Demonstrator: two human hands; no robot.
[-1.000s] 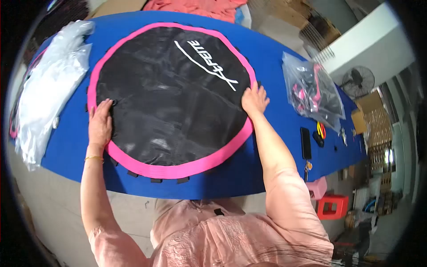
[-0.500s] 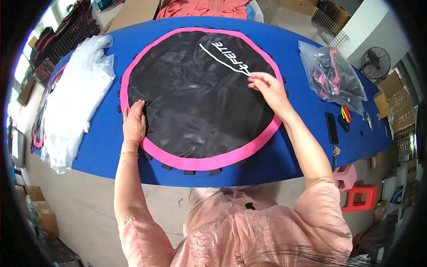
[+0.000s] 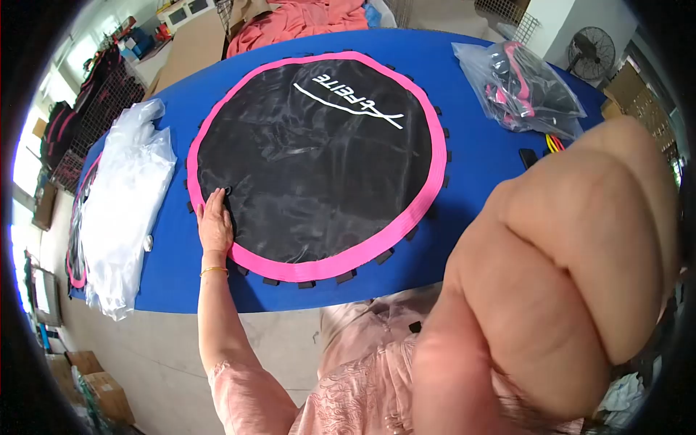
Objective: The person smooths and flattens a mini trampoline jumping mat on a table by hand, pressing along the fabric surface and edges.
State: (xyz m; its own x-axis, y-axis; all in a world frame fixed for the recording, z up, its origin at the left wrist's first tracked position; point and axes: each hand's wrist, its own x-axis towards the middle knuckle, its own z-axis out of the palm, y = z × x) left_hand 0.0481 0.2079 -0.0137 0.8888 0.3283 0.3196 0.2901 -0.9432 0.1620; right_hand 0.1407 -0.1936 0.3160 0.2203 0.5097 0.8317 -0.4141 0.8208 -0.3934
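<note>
The round black mat with a pink border lies on the blue table, the left hand laid open on its near-left edge. Beyond it sit a white plastic sheet, left, and a clear plastic bag, right; the curled right hand blocks the near-right side, its hold impossible to tell.

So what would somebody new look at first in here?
Probably the right hand, looming huge and blurry up close on the right side. Then the big round black mat with its bright pink border, lying on the blue table. The left hand rests flat at its left edge.
</note>
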